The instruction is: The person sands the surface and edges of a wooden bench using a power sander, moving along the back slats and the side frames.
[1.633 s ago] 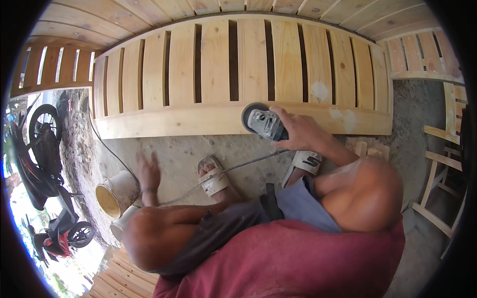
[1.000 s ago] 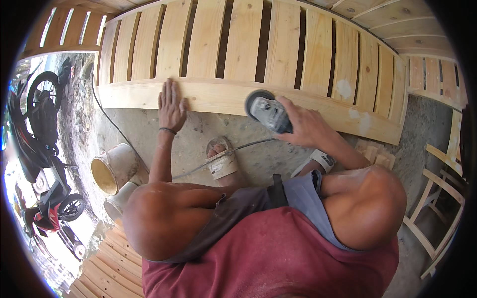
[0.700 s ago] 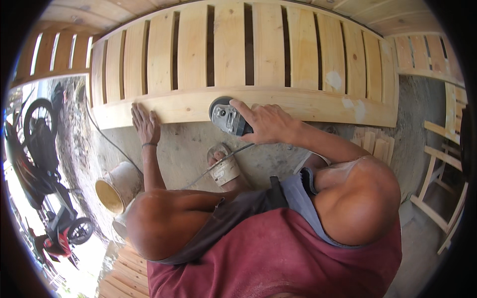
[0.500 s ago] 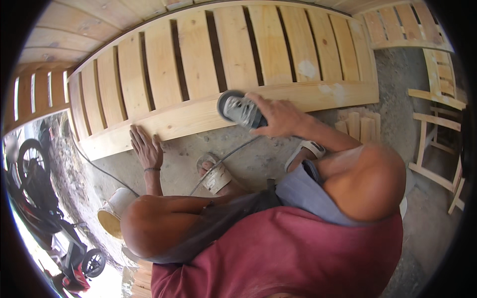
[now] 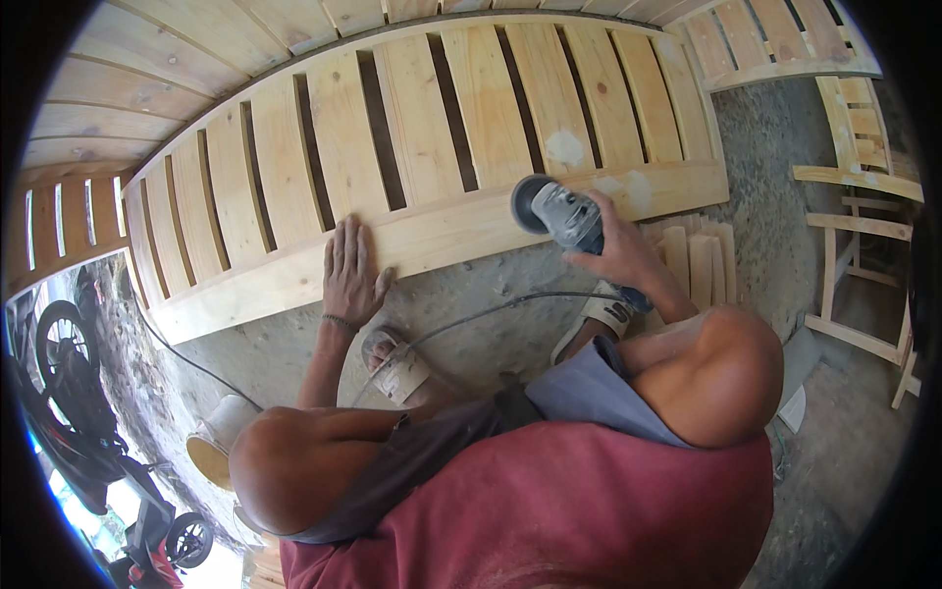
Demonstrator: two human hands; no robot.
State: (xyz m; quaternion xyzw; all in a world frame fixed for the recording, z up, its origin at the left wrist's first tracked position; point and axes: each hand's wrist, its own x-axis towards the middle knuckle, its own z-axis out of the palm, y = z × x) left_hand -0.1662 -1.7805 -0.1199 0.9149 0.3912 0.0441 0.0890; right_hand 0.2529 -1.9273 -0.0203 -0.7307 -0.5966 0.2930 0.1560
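A long slatted panel of pale wood (image 5: 285, 280) stretches across the view in front of me. My right hand (image 5: 620, 250) is wrapped round the body of an angle grinder (image 5: 569, 218), with its round disc (image 5: 528, 203) at the panel's near rail. Whether the disc touches the wood I cannot tell. A dark power cord (image 5: 510, 302) runs from the tool past my feet. My left hand (image 5: 353, 270) lies flat on the near rail, left of the grinder, fingers stretched out and holding nothing. Whitish patches (image 5: 564, 148) mark the slats and rail right of the disc.
Several short wood pieces (image 5: 702, 257) stand under the panel's right part. Unfinished wooden frames (image 5: 859, 285) are at the far right. A bucket (image 5: 221, 442) is by my left knee, and a motorcycle (image 5: 83, 393) is at the left. Another slatted piece (image 5: 765, 44) adjoins at the upper right.
My right hand has moved the grinder to the right along the rail. My left hand has slid right along the same rail. The view has shifted slightly.
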